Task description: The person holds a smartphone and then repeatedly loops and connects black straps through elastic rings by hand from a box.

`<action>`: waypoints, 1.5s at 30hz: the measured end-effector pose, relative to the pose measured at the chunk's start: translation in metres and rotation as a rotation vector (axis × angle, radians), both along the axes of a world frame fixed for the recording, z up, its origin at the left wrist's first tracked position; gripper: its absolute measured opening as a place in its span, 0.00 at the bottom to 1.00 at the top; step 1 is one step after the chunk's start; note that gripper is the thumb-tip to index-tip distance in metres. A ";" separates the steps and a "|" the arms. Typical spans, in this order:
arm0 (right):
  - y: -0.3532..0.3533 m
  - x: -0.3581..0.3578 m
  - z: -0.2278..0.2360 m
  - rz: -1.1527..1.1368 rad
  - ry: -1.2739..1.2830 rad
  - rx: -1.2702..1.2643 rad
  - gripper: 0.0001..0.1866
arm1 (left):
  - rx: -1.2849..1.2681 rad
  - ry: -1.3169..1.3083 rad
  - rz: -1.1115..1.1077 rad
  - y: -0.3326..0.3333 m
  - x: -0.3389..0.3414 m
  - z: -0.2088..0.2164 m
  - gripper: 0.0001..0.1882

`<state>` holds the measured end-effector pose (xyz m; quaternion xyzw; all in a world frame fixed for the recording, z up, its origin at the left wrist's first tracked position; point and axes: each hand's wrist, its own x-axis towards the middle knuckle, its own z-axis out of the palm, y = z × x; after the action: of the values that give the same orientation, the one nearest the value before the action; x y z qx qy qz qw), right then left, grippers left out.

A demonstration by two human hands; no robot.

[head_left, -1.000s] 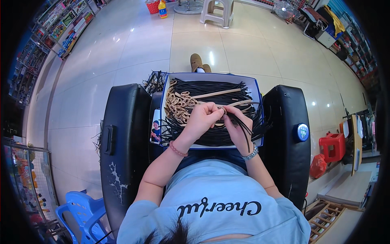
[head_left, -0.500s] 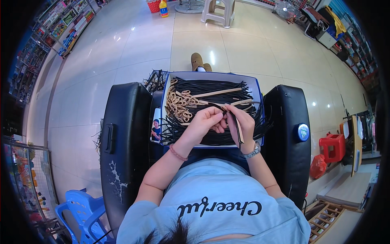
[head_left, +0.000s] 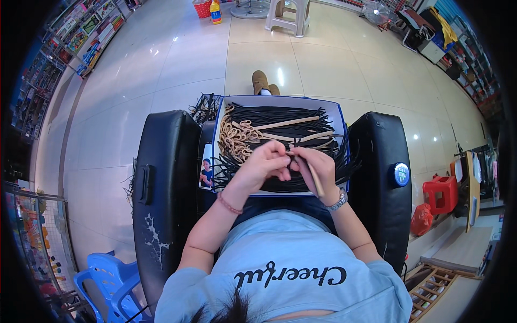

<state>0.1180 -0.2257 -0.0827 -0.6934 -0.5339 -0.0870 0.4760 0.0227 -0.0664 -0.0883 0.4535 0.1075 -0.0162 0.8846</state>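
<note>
My left hand (head_left: 264, 164) and right hand (head_left: 318, 164) pinch 1 tan strip (head_left: 314, 177) above the blue tray (head_left: 280, 100) of black strips (head_left: 280, 116). It looks thin, light and bendy, so I think holding near its top end works best.

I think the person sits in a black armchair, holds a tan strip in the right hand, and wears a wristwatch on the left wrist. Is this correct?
Not quite. The head view shows the wristwatch on the right wrist; the left wrist carries a thin red bracelet. The rest holds: the person sits in a black armchair, and the right hand holds a tan strip, close to the left hand.
</note>
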 end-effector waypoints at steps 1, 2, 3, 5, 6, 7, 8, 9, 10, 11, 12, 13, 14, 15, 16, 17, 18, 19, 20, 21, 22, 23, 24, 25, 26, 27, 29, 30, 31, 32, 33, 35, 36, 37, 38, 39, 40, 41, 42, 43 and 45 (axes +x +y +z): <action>-0.002 0.000 0.001 -0.009 -0.003 0.000 0.13 | 0.206 -0.004 0.055 0.007 -0.002 0.006 0.03; -0.003 0.000 0.004 0.038 0.413 0.095 0.12 | 0.412 -0.009 0.110 0.014 -0.003 0.010 0.04; -0.005 0.000 0.008 0.086 0.829 0.194 0.11 | 0.411 -0.014 0.102 0.022 -0.005 0.014 0.04; -0.006 -0.001 0.012 0.128 1.240 0.303 0.10 | 0.612 -0.044 0.134 0.042 -0.008 0.021 0.08; -0.006 -0.001 0.014 0.188 1.310 0.317 0.10 | 0.711 -0.059 0.151 0.045 -0.007 0.023 0.10; -0.005 -0.003 0.015 0.254 1.379 0.326 0.10 | 0.712 -0.062 0.148 0.039 -0.005 0.022 0.10; -0.004 -0.005 0.016 0.321 1.448 0.335 0.10 | 0.854 -0.213 0.193 0.026 -0.001 0.019 0.11; -0.003 -0.006 0.016 0.320 1.447 0.337 0.10 | 0.995 -0.368 0.237 0.012 0.004 0.016 0.13; -0.002 -0.007 0.013 0.298 1.475 0.316 0.10 | 1.132 -0.526 0.281 0.003 0.007 0.013 0.15; 0.000 -0.008 0.010 0.276 1.505 0.294 0.11 | 1.132 -0.527 0.280 -0.002 0.007 0.012 0.15; 0.001 -0.008 0.007 0.254 1.533 0.272 0.11 | 1.140 -0.524 0.294 -0.005 0.007 0.011 0.14; 0.001 -0.009 0.005 0.252 1.532 0.274 0.11 | 1.149 -0.521 0.309 -0.008 0.008 0.009 0.14; 0.001 -0.011 0.003 0.214 1.506 0.279 0.11 | 1.158 -0.517 0.324 -0.011 0.009 0.008 0.13; 0.001 -0.012 0.002 0.176 1.479 0.284 0.12 | 1.157 -0.517 0.323 -0.014 0.011 0.006 0.13; 0.001 -0.013 0.001 0.138 1.452 0.289 0.12 | 1.137 -0.433 0.337 -0.018 0.013 0.003 0.12; 0.002 -0.015 0.003 0.139 1.453 0.288 0.12 | 1.116 -0.346 0.351 -0.021 0.014 0.000 0.12; 0.004 -0.017 0.007 0.139 1.429 0.307 0.12 | 1.094 -0.260 0.364 -0.023 0.015 -0.002 0.11; 0.005 -0.019 0.011 0.140 1.405 0.326 0.11 | 1.094 -0.259 0.364 -0.024 0.016 -0.004 0.11; 0.006 -0.020 0.014 0.141 1.381 0.345 0.11 | 1.051 -0.212 0.345 -0.026 0.017 -0.005 0.10; 0.005 -0.021 0.016 0.141 1.381 0.345 0.11 | 1.007 -0.165 0.325 -0.027 0.017 -0.007 0.09; 0.005 -0.022 0.017 0.130 1.359 0.340 0.11 | 0.963 -0.119 0.306 -0.027 0.017 -0.009 0.09; 0.004 -0.023 0.018 0.120 1.337 0.334 0.11 | 0.963 -0.119 0.307 -0.027 0.017 -0.012 0.09; 0.003 -0.024 0.018 0.111 1.315 0.328 0.11 | 0.909 -0.093 0.268 -0.026 0.017 -0.017 0.08; 0.003 -0.024 0.016 0.113 1.315 0.327 0.11 | 0.855 -0.066 0.231 -0.025 0.016 -0.020 0.08; 0.004 -0.023 0.013 0.096 1.310 0.366 0.10 | 0.801 -0.038 0.195 -0.025 0.015 -0.023 0.07; 0.005 -0.020 0.009 0.079 1.303 0.406 0.10 | 0.802 -0.038 0.199 -0.027 0.011 -0.019 0.07; 0.008 -0.011 0.007 0.067 1.298 0.442 0.10 | 1.210 0.001 0.086 -0.037 -0.004 -0.007 0.08; 0.008 -0.006 0.007 0.037 1.277 0.471 0.10 | 1.411 0.033 0.030 -0.038 -0.011 0.006 0.08; 0.009 0.000 0.007 0.007 1.257 0.498 0.10 | 1.409 0.049 0.040 -0.037 -0.015 0.021 0.08; 0.006 0.002 0.007 -0.028 1.242 0.520 0.09 | 1.324 -0.070 -0.139 -0.039 -0.023 0.047 0.08; 0.003 0.005 0.005 -0.019 1.257 0.501 0.09 | 1.228 -0.185 -0.311 -0.041 -0.031 0.071 0.08; 0.002 0.009 0.000 -0.085 1.238 0.489 0.08 | 0.930 -0.478 -0.021 -0.050 -0.051 0.115 0.07; 0.003 0.006 -0.002 -0.075 1.256 0.469 0.08 | 1.063 -0.500 0.064 -0.053 -0.068 0.146 0.06; 0.007 0.004 -0.003 -0.065 1.239 0.475 0.08 | 1.199 -0.524 0.148 -0.052 -0.082 0.168 0.06; 0.011 0.002 -0.003 -0.054 1.222 0.483 0.09 | 1.108 -0.726 0.205 -0.049 -0.086 0.170 0.05; 0.013 0.001 -0.003 -0.052 1.197 0.498 0.09 | 1.005 -0.935 0.254 -0.046 -0.088 0.172 0.05; 0.015 0.000 -0.004 -0.050 1.204 0.488 0.09 | 1.066 -0.870 0.440 -0.058 -0.088 0.184 0.05; 0.016 -0.001 -0.005 -0.054 1.198 0.490 0.09 | 1.122 -0.800 0.626 -0.071 -0.086 0.194 0.07; 0.016 -0.003 -0.006 -0.052 1.193 0.496 0.09 | 1.127 -0.792 0.630 -0.073 -0.084 0.193 0.07; 0.017 -0.005 -0.007 -0.051 1.186 0.503 0.09 | 1.117 -0.824 0.663 -0.073 -0.082 0.191 0.07; 0.017 -0.005 -0.011 -0.043 1.195 0.491 0.10 | 1.096 -0.893 0.727 -0.071 -0.079 0.189 0.09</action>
<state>0.1133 -0.2090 -0.0934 -0.5038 -0.1276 0.1850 0.8341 -0.0567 -0.1377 0.1005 0.7245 -0.1232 0.5120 0.4447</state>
